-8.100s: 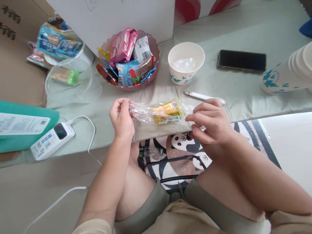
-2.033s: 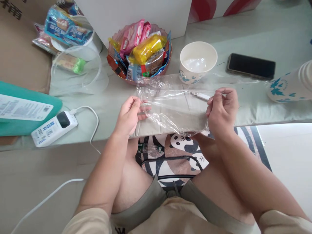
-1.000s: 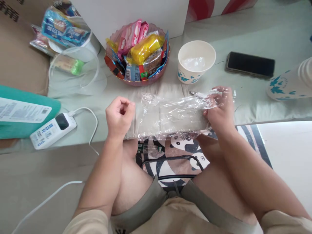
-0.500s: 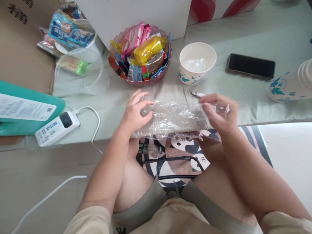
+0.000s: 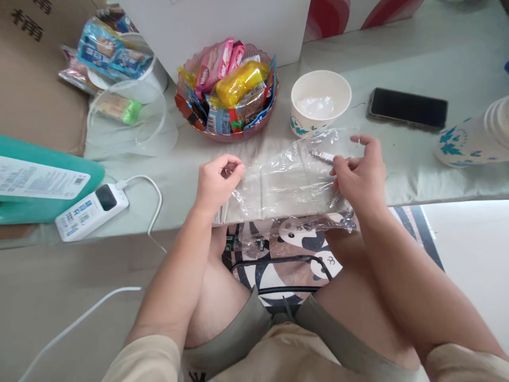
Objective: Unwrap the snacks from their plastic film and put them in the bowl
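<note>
A sheet of clear, crinkled plastic film is spread over the table's front edge, its lower part hanging down. My left hand pinches the film's left side between thumb and bent fingers. On the other side, my right hand has its thumb and fingers curled at the film's right side, with the index finger raised; the exact grip is partly hidden. A small metal nail clipper lies by my right fingertips, seemingly beneath the film. Just behind it stands a paper cup with clear plastic inside.
A glass bowl full of wrapped snacks stands behind my left hand. To the right are a phone and stacked paper cups. On the left lie a clear plastic tub, a white power bank with its cable, and a green jug.
The film has shifted and spread, its right part now reaching up toward the paper cup. My left fingers have closed from a spread pose, and my right index finger has lifted outward.
</note>
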Demonstrator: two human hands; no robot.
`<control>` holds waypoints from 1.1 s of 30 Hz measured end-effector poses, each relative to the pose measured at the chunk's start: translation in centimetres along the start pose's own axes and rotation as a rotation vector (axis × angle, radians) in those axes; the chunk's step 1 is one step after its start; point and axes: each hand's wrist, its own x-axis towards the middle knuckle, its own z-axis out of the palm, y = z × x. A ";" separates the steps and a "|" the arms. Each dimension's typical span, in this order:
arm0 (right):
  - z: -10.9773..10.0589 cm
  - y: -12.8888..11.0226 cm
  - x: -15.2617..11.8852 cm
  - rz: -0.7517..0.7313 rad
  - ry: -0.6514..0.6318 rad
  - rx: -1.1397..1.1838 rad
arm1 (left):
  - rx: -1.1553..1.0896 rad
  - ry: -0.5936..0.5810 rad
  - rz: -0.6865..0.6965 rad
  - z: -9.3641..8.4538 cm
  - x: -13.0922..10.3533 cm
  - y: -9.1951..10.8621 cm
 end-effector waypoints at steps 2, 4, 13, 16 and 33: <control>-0.3 -0.2 0.1 -0.119 0.034 -0.098 | -0.039 0.047 -0.074 0.3 0.4 0.0; -0.9 -0.7 -0.1 -0.237 0.088 -0.185 | -0.073 0.079 -0.132 0.4 0.7 -0.1; 0.0 -1.7 -6.2 -1.038 -0.539 -0.474 | -0.124 0.172 -0.198 -0.4 2.0 -1.3; 1.1 -1.2 -7.2 -0.949 -0.669 -0.679 | -0.060 0.204 -0.125 -1.1 2.1 -1.6; 1.4 -0.4 -6.5 -0.809 -0.631 -0.836 | 0.019 -0.118 -0.327 -4.0 -1.1 -0.7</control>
